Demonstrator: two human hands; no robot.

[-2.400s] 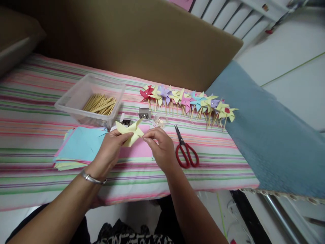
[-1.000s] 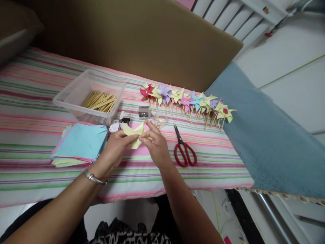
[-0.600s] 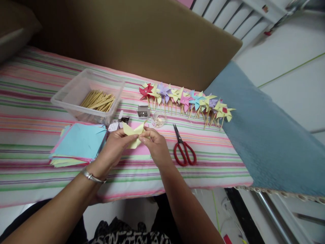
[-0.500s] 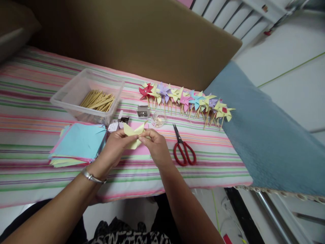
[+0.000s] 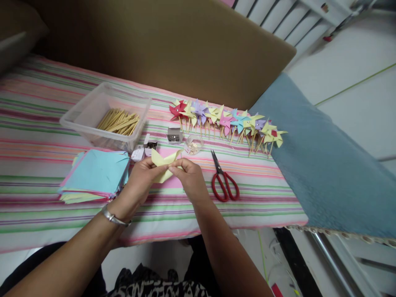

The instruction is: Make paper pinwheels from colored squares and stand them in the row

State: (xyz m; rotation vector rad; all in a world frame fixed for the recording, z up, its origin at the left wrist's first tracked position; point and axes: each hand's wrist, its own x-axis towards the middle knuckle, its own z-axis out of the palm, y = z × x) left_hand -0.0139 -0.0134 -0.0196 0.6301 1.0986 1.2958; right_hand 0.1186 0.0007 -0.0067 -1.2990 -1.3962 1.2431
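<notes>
1. On my head feed, the yellow paper [image 5: 163,160] is mid-view; I take it as the clock's centre.
2. The left hand [image 5: 140,177] at eight o'clock and the right hand [image 5: 193,179] at four both pinch it narrowly, thumbs meeting.
3. Done, I judge: the pinwheels [image 5: 227,121] on sticks at two o'clock, and raised flaps on this piece.
4. Left: I see no stick on it, and cannot tell whether its middle is fastened. Loose sticks [image 5: 119,122] lie at ten, flat sheets [image 5: 95,173] at nine.
</notes>
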